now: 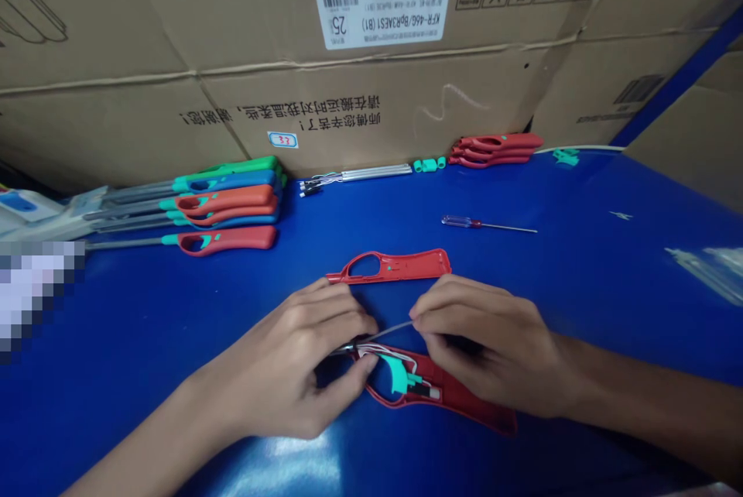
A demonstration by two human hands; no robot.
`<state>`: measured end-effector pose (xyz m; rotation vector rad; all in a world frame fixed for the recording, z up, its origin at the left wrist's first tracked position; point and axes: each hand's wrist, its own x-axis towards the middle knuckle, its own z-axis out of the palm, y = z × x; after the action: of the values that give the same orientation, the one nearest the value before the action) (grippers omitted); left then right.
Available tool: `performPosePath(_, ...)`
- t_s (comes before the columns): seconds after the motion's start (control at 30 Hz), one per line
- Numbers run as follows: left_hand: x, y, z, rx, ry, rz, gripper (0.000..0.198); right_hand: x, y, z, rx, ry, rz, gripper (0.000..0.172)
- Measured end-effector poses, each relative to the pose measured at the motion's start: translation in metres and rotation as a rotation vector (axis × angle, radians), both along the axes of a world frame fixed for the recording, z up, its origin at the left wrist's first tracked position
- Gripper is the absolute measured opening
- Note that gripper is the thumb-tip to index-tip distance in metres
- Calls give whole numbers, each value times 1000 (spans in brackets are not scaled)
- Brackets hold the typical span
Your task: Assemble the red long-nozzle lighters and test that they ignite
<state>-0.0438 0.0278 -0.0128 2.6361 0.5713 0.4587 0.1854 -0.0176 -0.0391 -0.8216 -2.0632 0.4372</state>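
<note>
An opened red lighter half-shell (464, 402) lies on the blue table, its inside facing up. In it sit a turquoise trigger (399, 375), a small black-and-white part (428, 391) and thin white wires (388, 347). My left hand (307, 354) is closed around the lighter's narrow front end, thumb and fingers by the wires and a dark rod end. Between the thumb and index finger of my right hand (493, 342) is the end of a thin translucent tube (395, 328), running slantwise to my left fingers. Another red half-shell (415, 266) lies just beyond my hands.
Assembled lighters (226, 203) are stacked at left. Along the cardboard box (244, 17) lie metal tubes with wires (371, 172), turquoise rings (429, 165), red shells (493, 149) and turquoise triggers (566, 156). A screwdriver (464, 221) rests right of centre; bagged thin tubes (711, 272) lie far right.
</note>
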Motion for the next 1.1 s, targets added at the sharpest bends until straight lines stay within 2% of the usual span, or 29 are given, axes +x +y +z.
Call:
performPosePath(0.13, 0, 0, 3, -12, 28, 11, 16, 2, 1, 5, -37, -101, -11, 21)
performPosePath(0.33, -1, 0, 0, -76, 5, 25, 15, 6, -1, 19, -79, -252, 137, 10)
performPosePath(0.5, -2, -1, -2, -120, -17, 48, 13, 9, 1, 18, -123, -390, 220, 16)
performPosePath(0.73, -2, -1, -2, -194, 11, 95, 13, 11, 1, 20, -158, -467, 229, 21)
performPosePath(0.93, -3, -1, 0, -181, -24, 17, 13, 13, 0, 21, -167, -498, 225, 19)
performPosePath(1.1, -7, 1, 0, -161, 0, -25, 11, 14, -1, 23, -80, -584, 231, 20)
